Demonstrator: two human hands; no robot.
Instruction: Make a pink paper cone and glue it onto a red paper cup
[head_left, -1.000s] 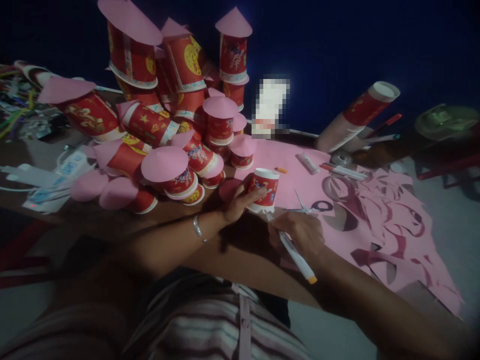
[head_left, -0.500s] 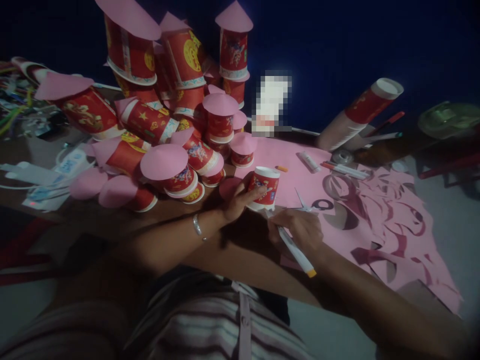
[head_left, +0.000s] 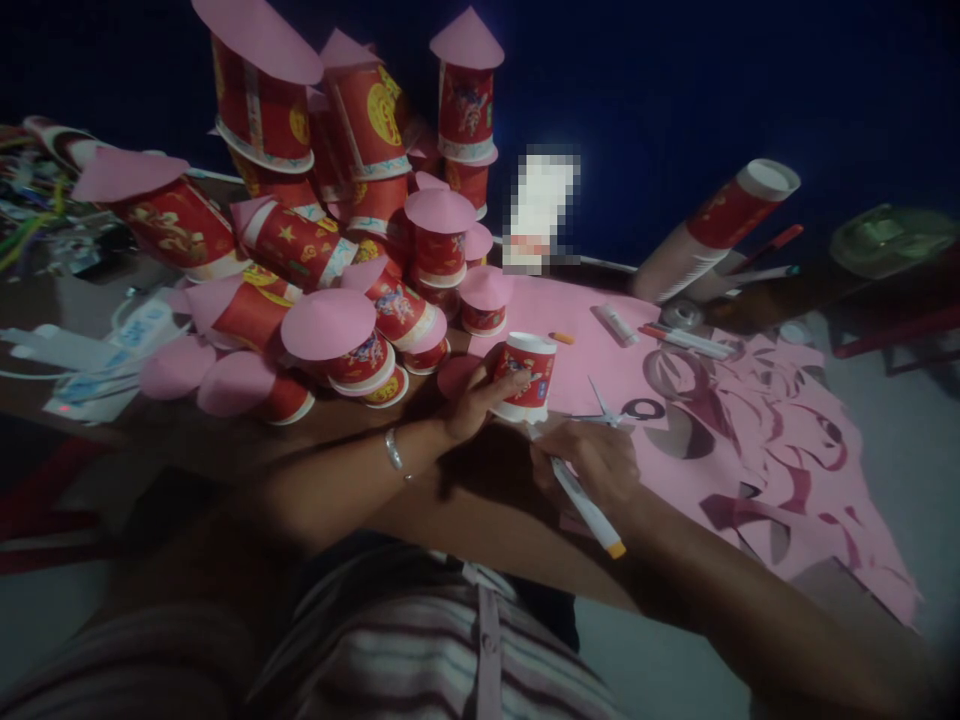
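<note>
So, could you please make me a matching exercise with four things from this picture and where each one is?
Things:
1. marker
2. red paper cup
3. scissors
4. stack of cups

Places:
a. lying tilted at the far right
b. in the right hand
c. under the left hand, upside down
d. on the pink paper

Pairs: 1-b, 2-c, 3-d, 4-a

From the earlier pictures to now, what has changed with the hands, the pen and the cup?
The right hand with the pen slid slightly left along the base of the red cup. The left hand still holds the cup on the pink paper. Nothing was released.
</note>
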